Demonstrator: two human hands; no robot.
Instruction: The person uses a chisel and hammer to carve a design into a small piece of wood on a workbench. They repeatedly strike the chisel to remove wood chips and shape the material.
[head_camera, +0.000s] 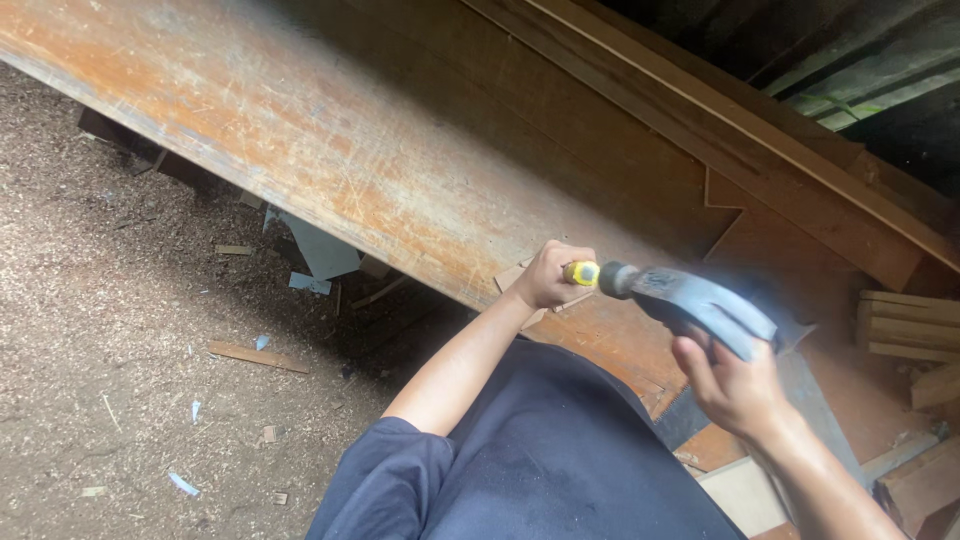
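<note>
**Hammer held at both ends over the worn board**

Hands grip one tool between them. The left hand (548, 275) is closed around the yellow handle end (581, 273) of a claw hammer, and the right hand (735, 385) is clamped under the blurred grey steel hammer head (700, 305). The hammer lies level, just above the long, scratched, rust-brown wooden board (330, 150) that slants across the view, with a small pale wood offcut (515, 278) beside the left fist. Stacked timber strips (905, 325) sit to the right; the sawdust-covered floor (110, 330) lies below. Judging from the blur, the head is moving, so a firm left grip and fingers kept clear of the claw would serve best.
</note>
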